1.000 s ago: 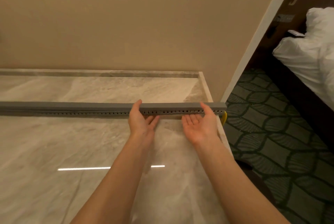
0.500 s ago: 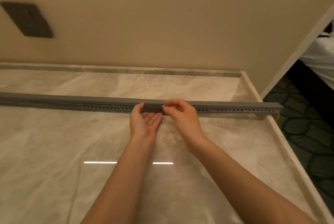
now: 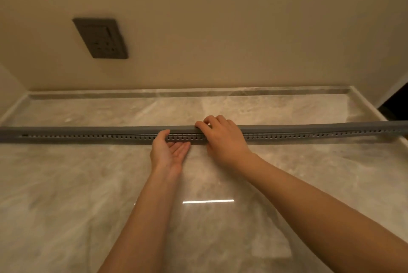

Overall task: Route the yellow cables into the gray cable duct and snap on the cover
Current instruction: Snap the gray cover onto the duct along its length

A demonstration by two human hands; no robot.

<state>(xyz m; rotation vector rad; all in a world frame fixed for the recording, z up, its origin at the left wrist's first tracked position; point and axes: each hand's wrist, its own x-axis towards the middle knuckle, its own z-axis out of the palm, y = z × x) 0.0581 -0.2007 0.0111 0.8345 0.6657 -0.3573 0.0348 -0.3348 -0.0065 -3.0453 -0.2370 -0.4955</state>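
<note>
The gray cable duct [image 3: 88, 135] lies across the marble counter from the left edge of the view to the right, its cover on top and a row of small slots along its near side. My left hand [image 3: 169, 153] lies palm up against the duct's near side at mid-length, with straight fingers and the thumb on the slotted face. Just to its right, my right hand [image 3: 224, 138] curls its fingers over the top of the cover and grips the duct. No yellow cable shows.
The marble counter [image 3: 77, 195] has a raised rim along the back and the right side. A dark socket plate [image 3: 100, 37] sits on the beige wall above the duct. A dark gap [image 3: 395, 100] opens past the counter's right end.
My right hand has moved left along the duct from its right end to beside my left hand and curled over the cover. The view has swung left, so the yellow cable end is out of sight.
</note>
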